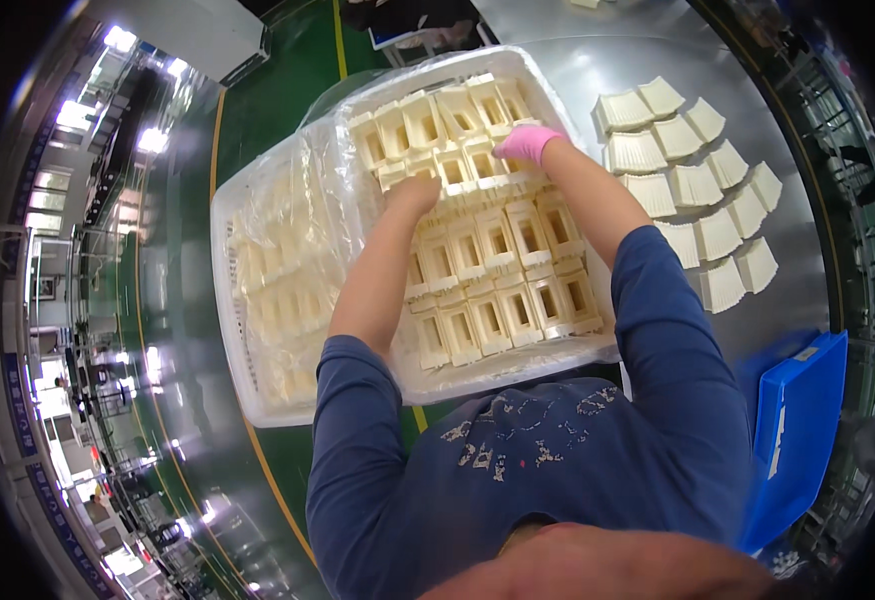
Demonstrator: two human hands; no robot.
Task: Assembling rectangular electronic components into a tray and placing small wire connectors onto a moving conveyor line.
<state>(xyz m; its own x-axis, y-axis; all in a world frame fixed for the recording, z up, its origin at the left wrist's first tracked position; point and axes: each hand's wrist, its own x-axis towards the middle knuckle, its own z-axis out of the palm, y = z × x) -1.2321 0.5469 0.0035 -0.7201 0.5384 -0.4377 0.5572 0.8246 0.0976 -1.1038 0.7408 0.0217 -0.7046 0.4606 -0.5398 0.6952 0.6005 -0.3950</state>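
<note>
Hands [467, 170], grip unclear, reach into cream parts [487, 260] in a white crate [232, 330] over green floor [267, 110].

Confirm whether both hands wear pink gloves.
No: only the right hand wears a pink glove; the left hand is bare on the cream moulded plastic parts.

bright even overhead light, ceiling lamps mirrored as glare on the glossy floor left of the white tray [225, 300], sheen on its plastic liner, strong fisheye bending and dark vignette further out
</note>
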